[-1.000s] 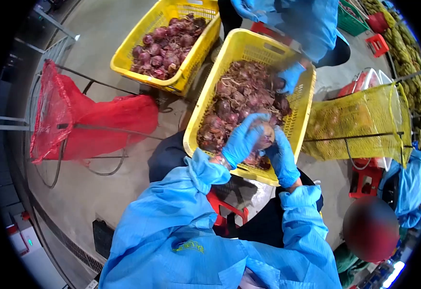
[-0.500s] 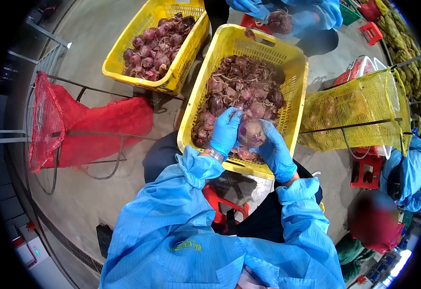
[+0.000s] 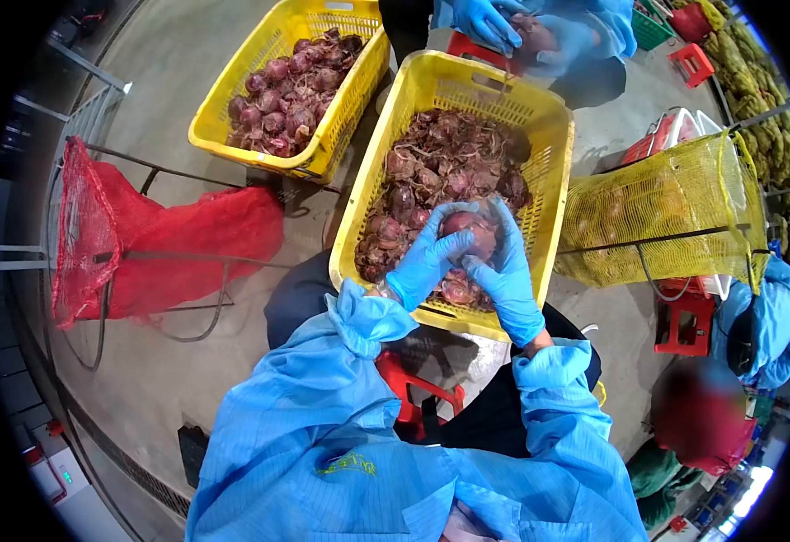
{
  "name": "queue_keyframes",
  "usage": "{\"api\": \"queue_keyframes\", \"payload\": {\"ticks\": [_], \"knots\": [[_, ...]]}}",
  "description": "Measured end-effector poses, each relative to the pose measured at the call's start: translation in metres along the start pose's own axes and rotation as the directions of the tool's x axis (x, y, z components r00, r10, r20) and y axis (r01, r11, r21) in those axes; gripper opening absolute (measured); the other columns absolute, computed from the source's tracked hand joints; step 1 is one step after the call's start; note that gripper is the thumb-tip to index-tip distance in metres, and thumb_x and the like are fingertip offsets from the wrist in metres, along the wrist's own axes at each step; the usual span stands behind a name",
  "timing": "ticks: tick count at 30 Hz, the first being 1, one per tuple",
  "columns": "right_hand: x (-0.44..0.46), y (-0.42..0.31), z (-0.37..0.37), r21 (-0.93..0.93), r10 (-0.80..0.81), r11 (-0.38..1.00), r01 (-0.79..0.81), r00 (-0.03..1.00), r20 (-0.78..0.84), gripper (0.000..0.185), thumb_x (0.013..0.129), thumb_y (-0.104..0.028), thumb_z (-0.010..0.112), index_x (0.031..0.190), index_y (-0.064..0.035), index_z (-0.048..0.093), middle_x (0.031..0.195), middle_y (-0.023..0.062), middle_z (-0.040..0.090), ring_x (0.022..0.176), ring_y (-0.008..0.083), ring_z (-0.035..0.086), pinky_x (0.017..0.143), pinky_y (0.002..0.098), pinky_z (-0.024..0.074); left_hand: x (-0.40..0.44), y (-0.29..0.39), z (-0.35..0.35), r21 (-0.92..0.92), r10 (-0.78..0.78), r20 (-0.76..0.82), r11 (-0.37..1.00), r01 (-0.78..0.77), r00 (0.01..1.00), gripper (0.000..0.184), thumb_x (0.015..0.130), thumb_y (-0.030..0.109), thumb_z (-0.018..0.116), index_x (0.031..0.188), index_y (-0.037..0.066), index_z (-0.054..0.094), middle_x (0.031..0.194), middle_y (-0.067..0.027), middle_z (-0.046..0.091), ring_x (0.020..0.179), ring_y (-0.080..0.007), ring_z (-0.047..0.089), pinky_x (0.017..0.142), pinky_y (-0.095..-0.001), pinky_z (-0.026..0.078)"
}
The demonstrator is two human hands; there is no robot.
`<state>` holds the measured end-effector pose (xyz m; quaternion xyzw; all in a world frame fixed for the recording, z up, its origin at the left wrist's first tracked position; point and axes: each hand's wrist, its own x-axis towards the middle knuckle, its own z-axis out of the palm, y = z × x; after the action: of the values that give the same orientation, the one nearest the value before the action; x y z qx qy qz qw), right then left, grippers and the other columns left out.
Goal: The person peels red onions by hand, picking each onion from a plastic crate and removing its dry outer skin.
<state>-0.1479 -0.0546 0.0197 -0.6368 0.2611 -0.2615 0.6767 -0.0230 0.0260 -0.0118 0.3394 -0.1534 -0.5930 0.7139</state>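
Between my two blue-gloved hands is a large red onion (image 3: 473, 233), held above the near part of a yellow crate (image 3: 553, 212). My left hand (image 3: 433, 256) wraps the onion's left side, with the thumb across its front. On the other side, my right hand (image 3: 509, 271) curls round it, fingers up behind and thumb near the front. Below lies a heap of red onions (image 3: 449, 163) with dry roots and loose skins, filling the bottom of the crate.
A second yellow crate (image 3: 203, 126) of red onions stands at upper left. A red mesh bag (image 3: 187, 230) hangs on a frame at left, a yellow mesh bag (image 3: 657, 212) at right. Opposite, a co-worker's gloved hands (image 3: 490, 23) hold an onion. Red stools (image 3: 684, 321) stand around.
The onion has turned in my hands, showing a redder side, and sits slightly higher. My fingers have shifted to wrap both its sides. The co-worker's hands have moved a little.
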Motion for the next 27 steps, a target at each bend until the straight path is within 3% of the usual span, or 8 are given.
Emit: {"api": "queue_keyframes", "payload": {"ticks": [3, 6, 11, 13, 15, 19, 24, 27], "knots": [[0.001, 0.031, -0.002, -0.315, -0.002, 0.949, -0.002, 1.0, -0.012, 0.083, 0.072, -0.017, 0.082, 0.141, -0.0042, 0.038, 0.134, 0.0114, 0.049, 0.122, 0.0218, 0.05, 0.102, 0.0348, 0.0415, -0.004, 0.002, 0.006, -0.067, -0.003, -0.019, 0.998, 0.002, 1.0, 0.042, 0.095, 0.025, 0.057, 0.133, 0.013, 0.044, 0.13, -0.0046, 0.052, 0.117, -0.0197, 0.054, 0.101, -0.0371, 0.045], [0.002, 0.024, -0.005, -0.329, -0.105, 0.933, 0.147, 0.984, 0.142, 0.079, 0.072, -0.018, 0.083, 0.138, -0.0038, 0.042, 0.131, 0.0125, 0.053, 0.12, 0.0237, 0.053, 0.101, 0.0349, 0.0423, 0.002, -0.005, 0.006, -0.351, -0.08, -0.17, 0.936, 0.016, 0.982, 0.019, 0.091, 0.016, 0.06, 0.11, 0.012, 0.057, 0.108, -0.0032, 0.06, 0.098, -0.0155, 0.06, 0.085, -0.0305, 0.052], [-0.001, 0.003, 0.009, -0.522, -0.242, 0.817, 0.246, 0.967, 0.077, 0.074, 0.074, -0.018, 0.081, 0.136, -0.0017, 0.044, 0.139, 0.0168, 0.048, 0.124, 0.0318, 0.05, 0.104, 0.0384, 0.0402, 0.013, -0.024, -0.026, -0.089, 0.088, -0.21, 0.99, -0.108, 0.974, 0.009, 0.093, 0.017, 0.056, 0.099, 0.011, 0.061, 0.098, -0.0037, 0.065, 0.09, -0.0158, 0.062, 0.083, -0.0331, 0.053], [-0.008, 0.013, 0.01, -0.329, -0.056, 0.943, 0.049, 0.998, -0.011, 0.076, 0.079, -0.013, 0.076, 0.143, -0.004, 0.036, 0.136, 0.0121, 0.05, 0.121, 0.0244, 0.052, 0.102, 0.0336, 0.0422, 0.015, -0.013, -0.024, -0.209, 0.068, -0.3, 0.968, -0.135, 0.951, 0.011, 0.096, 0.015, 0.051, 0.097, 0.007, 0.059, 0.095, -0.0071, 0.064, 0.091, -0.0201, 0.062, 0.084, -0.0373, 0.053], [-0.012, 0.012, 0.011, 0.009, 0.232, 0.973, -0.232, 0.973, 0.013, 0.068, 0.083, -0.013, 0.073, 0.141, -0.0044, 0.039, 0.119, 0.0073, 0.059, 0.097, 0.0158, 0.061, 0.084, 0.0283, 0.0511, 0.017, 0.001, -0.016, -0.207, 0.107, -0.386, 0.958, -0.199, 0.916, 0.015, 0.098, 0.016, 0.049, 0.093, 0.003, 0.057, 0.093, -0.0122, 0.064, 0.088, -0.0262, 0.063, 0.08, -0.045, 0.055], [-0.023, 0.033, 0.009, 0.121, 0.357, 0.921, -0.371, 0.926, 0.123, 0.041, 0.086, -0.014, 0.071, 0.121, -0.0023, 0.053, 0.094, 0.002, 0.062, 0.077, 0.0093, 0.058, 0.067, 0.0252, 0.0487, 0.02, -0.004, -0.019, -0.151, 0.145, -0.326, 0.967, -0.203, 0.934, 0.02, 0.098, 0.021, 0.052, 0.101, 0.003, 0.058, 0.1, -0.013, 0.064, 0.094, -0.0243, 0.061, 0.088, -0.0424, 0.052], [-0.014, 0.047, -0.003, 0.067, 0.338, 0.935, -0.348, 0.933, 0.125, 0.04, 0.085, -0.015, 0.071, 0.119, -0.0043, 0.054, 0.097, 0.0027, 0.061, 0.081, 0.0105, 0.058, 0.071, 0.0265, 0.0494, 0.016, -0.004, -0.011, 0.169, 0.227, -0.012, 0.96, -0.221, 0.974, 0.031, 0.096, 0.025, 0.055, 0.121, 0.006, 0.055, 0.117, -0.0086, 0.059, 0.11, -0.0187, 0.055, 0.098, -0.0334, 0.044], [-0.007, 0.024, -0.001, 0.063, 0.271, 0.958, -0.279, 0.956, 0.111, 0.065, 0.079, -0.006, 0.072, 0.136, -0.0027, 0.039, 0.126, 0.0097, 0.05, 0.112, 0.0196, 0.05, 0.095, 0.0328, 0.0423, 0.01, 0.004, -0.004, 0.3, 0.115, 0.029, 0.947, -0.118, 0.993, 0.043, 0.088, 0.02, 0.066, 0.127, 0.006, 0.052, 0.128, -0.007, 0.053, 0.118, -0.0181, 0.051, 0.103, -0.0322, 0.041]]}}
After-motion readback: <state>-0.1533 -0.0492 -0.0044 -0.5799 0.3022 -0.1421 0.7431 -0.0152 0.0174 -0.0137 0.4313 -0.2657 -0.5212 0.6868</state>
